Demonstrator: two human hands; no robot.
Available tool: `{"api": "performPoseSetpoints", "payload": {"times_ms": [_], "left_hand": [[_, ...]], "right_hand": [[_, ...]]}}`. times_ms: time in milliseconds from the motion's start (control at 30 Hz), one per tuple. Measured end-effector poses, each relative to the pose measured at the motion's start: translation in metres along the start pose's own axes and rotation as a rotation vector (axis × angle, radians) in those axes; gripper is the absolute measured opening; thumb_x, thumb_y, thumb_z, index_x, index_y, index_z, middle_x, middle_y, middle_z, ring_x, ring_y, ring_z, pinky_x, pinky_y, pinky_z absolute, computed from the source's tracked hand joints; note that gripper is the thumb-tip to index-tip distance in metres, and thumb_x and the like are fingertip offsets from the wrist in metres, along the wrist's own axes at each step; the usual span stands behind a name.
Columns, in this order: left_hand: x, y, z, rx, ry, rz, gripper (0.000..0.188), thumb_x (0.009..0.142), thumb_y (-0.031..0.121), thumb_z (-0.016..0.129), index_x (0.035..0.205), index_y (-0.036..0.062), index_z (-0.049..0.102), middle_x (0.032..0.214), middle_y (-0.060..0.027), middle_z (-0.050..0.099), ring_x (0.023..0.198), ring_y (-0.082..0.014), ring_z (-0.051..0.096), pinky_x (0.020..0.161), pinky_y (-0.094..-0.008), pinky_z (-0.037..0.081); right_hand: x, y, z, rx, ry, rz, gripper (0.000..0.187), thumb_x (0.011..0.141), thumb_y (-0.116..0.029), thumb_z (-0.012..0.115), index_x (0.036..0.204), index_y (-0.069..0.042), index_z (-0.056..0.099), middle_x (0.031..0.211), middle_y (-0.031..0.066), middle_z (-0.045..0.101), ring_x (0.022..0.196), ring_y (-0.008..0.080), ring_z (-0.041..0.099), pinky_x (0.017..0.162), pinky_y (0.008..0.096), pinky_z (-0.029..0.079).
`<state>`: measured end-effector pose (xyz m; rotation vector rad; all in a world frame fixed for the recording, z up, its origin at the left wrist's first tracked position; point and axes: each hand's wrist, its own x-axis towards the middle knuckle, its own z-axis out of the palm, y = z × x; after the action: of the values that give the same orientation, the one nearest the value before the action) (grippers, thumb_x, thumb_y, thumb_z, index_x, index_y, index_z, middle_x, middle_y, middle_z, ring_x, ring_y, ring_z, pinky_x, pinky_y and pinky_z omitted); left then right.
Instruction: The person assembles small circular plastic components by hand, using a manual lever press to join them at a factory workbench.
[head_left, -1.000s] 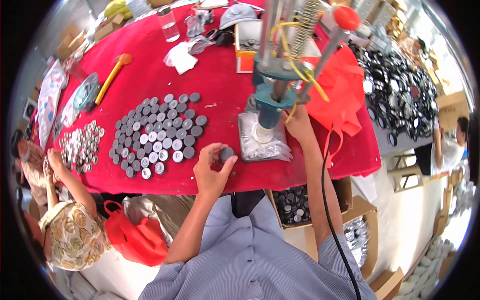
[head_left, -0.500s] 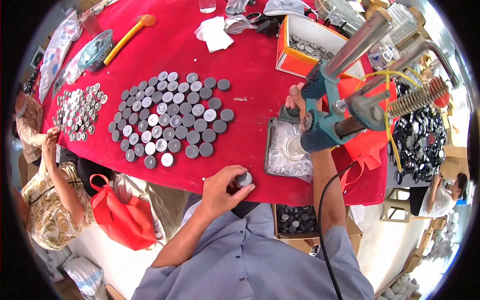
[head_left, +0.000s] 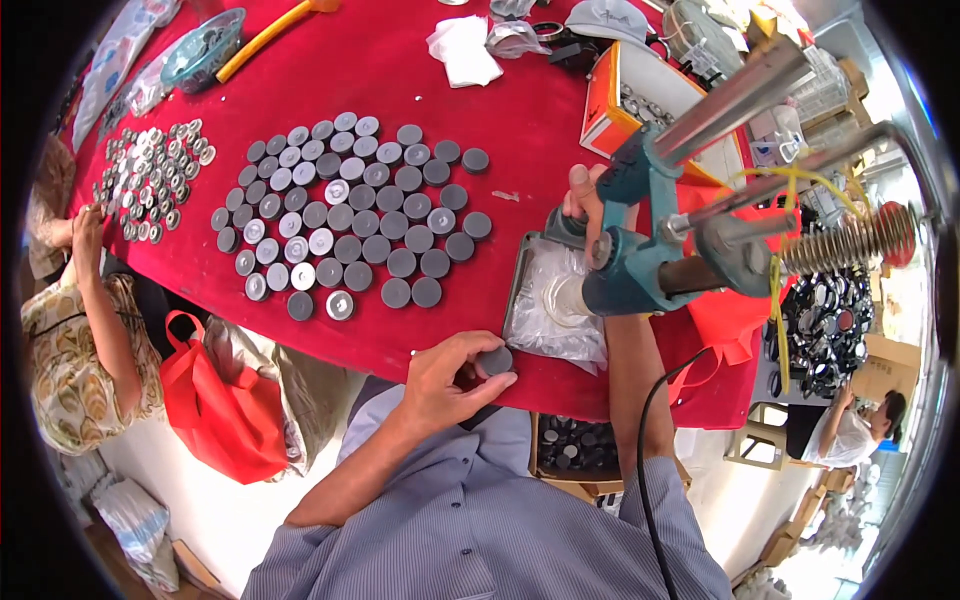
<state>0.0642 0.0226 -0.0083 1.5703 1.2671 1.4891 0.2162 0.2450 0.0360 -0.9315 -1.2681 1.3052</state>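
Observation:
Near the table's front edge, my left hand (head_left: 450, 382) pinches a round dark grey cap (head_left: 494, 361) between thumb and fingers. Its plain flat face points up. My right hand (head_left: 584, 197) reaches behind the teal hand press (head_left: 630, 235), thumb up and fingers curled; the press hides much of it, and what it grips is out of sight. Below the press head lies a shallow tray (head_left: 513, 290) lined with clear plastic (head_left: 545, 300). Left of the press, many similar grey caps (head_left: 376, 248) are spread on the red cloth, some showing paler, silvery faces.
Small metal rings (head_left: 155, 190) lie at far left, near a co-worker's hands (head_left: 87, 228). An orange box (head_left: 612, 115) of metal parts stands behind the press. A black cable (head_left: 645, 470) crosses my right arm. A carton of dark caps (head_left: 575, 445) sits below the table edge.
The view has shifted, moving the caps up in the picture. In my left hand the cap now shows a plain dark face instead of a paler one. My right hand stays behind the press.

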Motion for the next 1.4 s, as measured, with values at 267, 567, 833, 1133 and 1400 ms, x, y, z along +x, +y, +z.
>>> {"api": "performPoseSetpoints", "payload": {"times_ms": [267, 567, 833, 1133, 1400], "left_hand": [[0.000, 0.004, 0.000, -0.021, 0.024, 0.005, 0.043, 0.076, 0.007, 0.089, 0.111, 0.0024, 0.065, 0.106, -0.0096, 0.073, 0.068, -0.0108, 0.067, 0.057, -0.0232, 0.055], [0.004, 0.003, 0.004, -0.038, 0.019, -0.051, 0.033, 0.080, -0.001, 0.083, 0.109, 0.0004, 0.066, 0.114, -0.0093, 0.071, 0.089, -0.0084, 0.065, 0.072, -0.0219, 0.053], [0.004, -0.009, 0.008, -0.217, 0.113, -0.136, 0.032, 0.089, -0.002, 0.077, 0.118, -0.0002, 0.062, 0.098, -0.0017, 0.068, 0.081, -0.0047, 0.062, 0.069, -0.0192, 0.050], [0.011, 0.005, 0.008, 0.002, 0.005, -0.018, 0.053, 0.088, 0.001, 0.078, 0.138, 0.0007, 0.060, 0.095, -0.0031, 0.068, 0.074, -0.0061, 0.059, 0.066, -0.0209, 0.050], [0.035, 0.041, 0.005, 0.631, -0.367, 0.149, 0.055, 0.079, 0.009, 0.080, 0.132, 0.0060, 0.067, 0.098, -0.0157, 0.067, 0.073, -0.0293, 0.065, 0.069, -0.0378, 0.054]], "right_hand": [[-0.003, -0.002, 0.013, -0.229, 0.022, -0.005, 0.039, 0.100, -0.025, 0.071, 0.073, -0.012, 0.047, 0.064, 0.0012, 0.048, 0.063, 0.0143, 0.052, 0.063, 0.0301, 0.044], [0.001, 0.052, -0.042, 0.376, -0.235, -0.056, 0.041, 0.095, -0.028, 0.066, 0.126, -0.004, 0.055, 0.113, 0.0094, 0.058, 0.104, 0.0235, 0.058, 0.098, 0.0351, 0.049], [-0.188, -0.007, -0.031, -1.162, -0.084, -0.290, 0.068, 0.095, -0.028, 0.067, 0.150, 0.002, 0.041, 0.159, 0.0257, 0.036, 0.149, 0.0390, 0.035, 0.118, 0.0555, 0.028], [-0.237, -0.039, -0.038, -0.965, 0.026, -0.491, 0.047, 0.087, -0.010, 0.072, 0.132, -0.003, 0.060, 0.144, 0.0183, 0.053, 0.131, 0.0374, 0.052, 0.110, 0.0485, 0.040], [-0.217, -0.008, -0.012, -1.102, -0.025, -0.507, 0.052, 0.086, -0.009, 0.073, 0.135, -0.004, 0.058, 0.131, 0.0126, 0.054, 0.127, 0.0322, 0.049, 0.110, 0.0485, 0.037]]}}
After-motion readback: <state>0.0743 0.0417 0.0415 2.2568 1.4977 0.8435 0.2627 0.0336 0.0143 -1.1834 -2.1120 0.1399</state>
